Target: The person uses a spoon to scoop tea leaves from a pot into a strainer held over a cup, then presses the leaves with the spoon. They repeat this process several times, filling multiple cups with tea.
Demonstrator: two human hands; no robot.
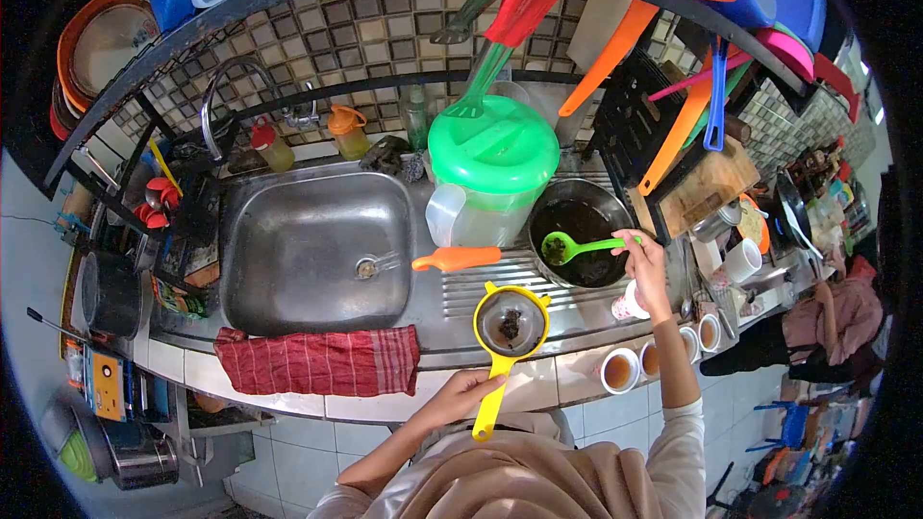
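Clearly, in the head view, the work looks partway along: 4 cups (635, 366) stand in a row by the counter edge (361, 406), and at least 3 show brown liquid (617, 372). Dark liquid is left in the pot (593, 190) on the ridged drainboard (461, 298), and 1 more cup (625, 307) sits beside it, contents unseen. The left hand (458, 396) reaches in low, its fingers closed round the handle of the yellow strainer (501, 365), which is held level with dark residue in the mesh. The right hand (644, 264) is extended over the pot's near side, forearm angled up and inward, fingers pinched narrow on the green ladle (601, 245), whose bowl holds dark bits.
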